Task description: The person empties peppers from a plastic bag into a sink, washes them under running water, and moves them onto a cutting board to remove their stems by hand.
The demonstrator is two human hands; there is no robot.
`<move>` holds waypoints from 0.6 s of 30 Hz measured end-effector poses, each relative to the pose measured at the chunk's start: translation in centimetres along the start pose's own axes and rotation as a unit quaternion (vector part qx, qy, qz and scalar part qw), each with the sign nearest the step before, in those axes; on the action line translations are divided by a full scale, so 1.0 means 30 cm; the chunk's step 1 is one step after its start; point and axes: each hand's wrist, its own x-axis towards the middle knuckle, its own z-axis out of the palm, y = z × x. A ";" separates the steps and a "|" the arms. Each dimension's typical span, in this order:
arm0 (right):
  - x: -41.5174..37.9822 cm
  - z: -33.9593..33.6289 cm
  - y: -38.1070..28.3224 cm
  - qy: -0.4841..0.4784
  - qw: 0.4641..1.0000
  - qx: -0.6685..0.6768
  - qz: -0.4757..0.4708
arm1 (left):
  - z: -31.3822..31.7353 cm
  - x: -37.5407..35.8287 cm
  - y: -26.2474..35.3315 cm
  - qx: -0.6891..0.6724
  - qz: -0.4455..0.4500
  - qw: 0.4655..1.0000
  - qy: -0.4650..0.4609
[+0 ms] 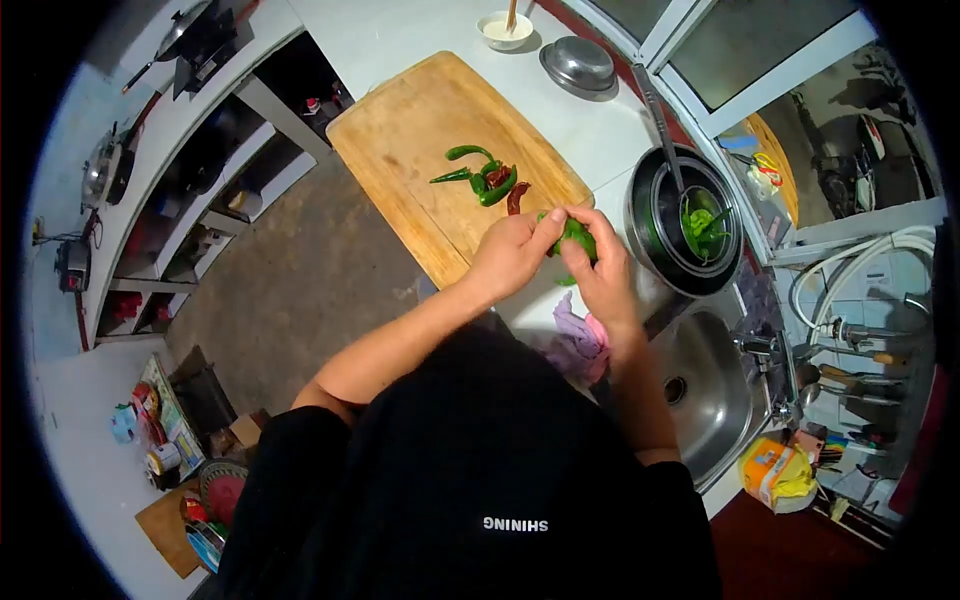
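Observation:
A green pepper [573,238] is between my two hands, above the near corner of the wooden cutting board [400,130]. My left hand [508,252] grips it from the left, thumb and fingers pressed together on it. From the right, my right hand [602,275] has its fingers curled around the same pepper, its thumb on the front. Part of the pepper is hidden by the fingers. Just beyond my hands, several green chili peppers [494,190] and dark red dried chilies [517,198] lie on the board. A small green piece [567,281] rests on the counter below my hands.
Right of the board stand stacked dark bowls [650,215] with cut green peppers [704,228] inside. The sink [715,400] is at near right, with a purple cloth [578,338] left of it. A metal bowl [580,66] and a white bowl [505,42] sit at the back.

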 end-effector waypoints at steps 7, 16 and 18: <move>-0.043 0.126 0.069 0.135 0.986 0.090 0.035 | -0.017 -0.033 0.036 -0.022 0.015 0.999 0.032; -0.028 0.175 0.073 0.150 0.927 0.310 0.148 | -0.046 -0.015 -0.004 -0.226 -0.154 0.962 -0.014; -0.019 0.185 0.121 0.139 0.887 0.382 0.220 | -0.088 -0.003 -0.049 -0.291 -0.218 0.932 0.003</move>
